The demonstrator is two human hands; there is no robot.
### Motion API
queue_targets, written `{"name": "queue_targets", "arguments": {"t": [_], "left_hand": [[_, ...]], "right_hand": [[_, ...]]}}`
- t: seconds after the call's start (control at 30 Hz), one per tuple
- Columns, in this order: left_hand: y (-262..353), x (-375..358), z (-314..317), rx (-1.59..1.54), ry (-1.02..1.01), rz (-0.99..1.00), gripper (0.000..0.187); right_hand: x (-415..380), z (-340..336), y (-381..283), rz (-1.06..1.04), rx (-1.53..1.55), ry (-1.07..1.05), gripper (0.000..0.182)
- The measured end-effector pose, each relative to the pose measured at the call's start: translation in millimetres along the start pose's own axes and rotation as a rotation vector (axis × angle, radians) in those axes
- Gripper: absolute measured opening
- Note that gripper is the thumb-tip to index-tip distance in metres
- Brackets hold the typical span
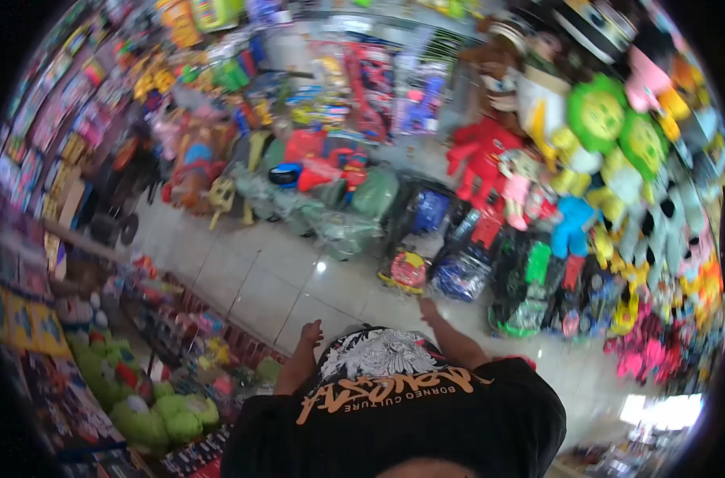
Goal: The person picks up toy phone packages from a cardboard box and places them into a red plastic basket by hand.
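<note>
My left hand (312,331) hangs at waist height beside my black shirt (458,414), with its loosely bent fingers apart and nothing in them. On the other side, my right hand (428,311) is held out low over the tiled floor. It is smeared by motion, so its fingers cannot be made out, and no object shows in it. Nearest to it are a plastic-wrapped bag with a red and yellow front (408,271) and a blue wrapped pack (462,276), both apart from the hand.
Pale floor tiles (271,299) form an aisle. Ahead stand wrapped toys and hanging packs (368,88). Plush toys, including a red one (482,159) and a green-maned one (597,111), fill the right. Low racks and green plush toys (143,418) line the left.
</note>
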State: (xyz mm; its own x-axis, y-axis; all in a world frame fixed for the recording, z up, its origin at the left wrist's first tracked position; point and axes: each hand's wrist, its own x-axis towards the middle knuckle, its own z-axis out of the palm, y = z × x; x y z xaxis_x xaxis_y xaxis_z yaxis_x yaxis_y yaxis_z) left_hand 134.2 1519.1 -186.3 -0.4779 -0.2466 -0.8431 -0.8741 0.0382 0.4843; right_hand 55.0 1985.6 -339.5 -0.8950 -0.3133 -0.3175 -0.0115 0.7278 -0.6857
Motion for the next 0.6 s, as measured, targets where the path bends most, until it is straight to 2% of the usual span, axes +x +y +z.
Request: {"name": "queue_targets", "arguments": {"t": [0.07, 0.1, 0.13, 0.2, 0.23, 0.3, 0.33, 0.4, 0.47, 0.53, 0.57, 0.6], "left_hand": [[0, 1, -8, -0.116, 0.030, 0.018, 0.053], [0, 5, -12, -0.181, 0.031, 0.041, 0.053], [2, 0, -16, -0.212, 0.015, 0.062, 0.053], [-3, 1, -20, -0.282, 0.040, 0.052, 0.052], [-10, 0, -21, -0.310, 0.043, 0.059, 0.051], [-21, -1, -27, -0.303, 0.059, 0.043, 0.047], [-25, 1, -31, -0.323, 0.082, 0.044, 0.046], [-35, 13, -40, -0.411, 0.122, 0.004, 0.045], [-31, 8, -50, -0.426, 0.173, -0.027, 0.045], [-30, 18, -63, -0.458, 0.209, -0.071, 0.046], [-34, 30, -70, -0.469, 0.222, -0.073, 0.046], [-36, 44, -79, -0.533, 0.237, -0.060, 0.046]], "right_hand": [[26, 67, -141, 0.184, 0.276, -0.130, 0.054], [38, 50, -185, 0.288, 0.408, -0.197, 0.050], [44, 41, -218, 0.266, 0.382, -0.236, 0.050], [63, 22, -265, -0.238, -0.098, -0.213, 0.042], [78, 21, -273, -0.252, -0.118, -0.262, 0.042], [112, 15, -285, -0.017, 0.083, -0.340, 0.040], [130, 16, -281, -0.038, 0.060, -0.369, 0.040], [160, 18, -260, -0.257, -0.124, -0.283, 0.040], [167, 14, -267, 0.034, -0.181, -0.249, 0.044], [194, 33, -244, 0.236, -0.139, -0.325, 0.051], [205, 37, -242, 0.223, -0.143, -0.335, 0.051], [218, 41, -243, 0.127, -0.283, -0.366, 0.055]]}}
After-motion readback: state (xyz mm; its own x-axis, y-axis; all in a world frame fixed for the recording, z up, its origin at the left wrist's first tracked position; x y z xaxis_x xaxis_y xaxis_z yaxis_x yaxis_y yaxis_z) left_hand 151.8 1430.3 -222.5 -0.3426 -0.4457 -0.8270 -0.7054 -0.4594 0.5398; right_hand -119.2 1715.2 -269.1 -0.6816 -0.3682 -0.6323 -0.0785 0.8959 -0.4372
